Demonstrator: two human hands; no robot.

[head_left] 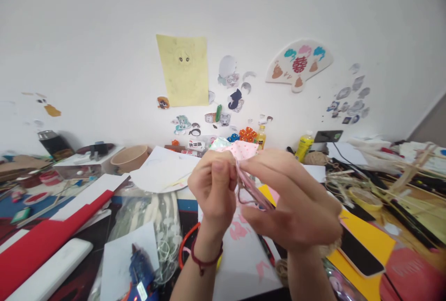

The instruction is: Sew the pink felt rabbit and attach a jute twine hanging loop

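Note:
My left hand is closed in a fist, thumb on top, gripping the gathered end of a pink dotted sheet. That sheet, paper or thin cloth, fans out above and behind my knuckles. From the same spot a pink cord or ribbon runs down into my right hand, whose fingers curve around it, the index fingertip close to my left fist. A thin dark loop hangs beside the cord. My right palm hides where the cord ends.
Below my hands lies a white sheet with pink shapes. A blue glue gun rests on paper at left, near a red strip. On the right are a phone, orange card and a yellow bottle. A wall stands behind.

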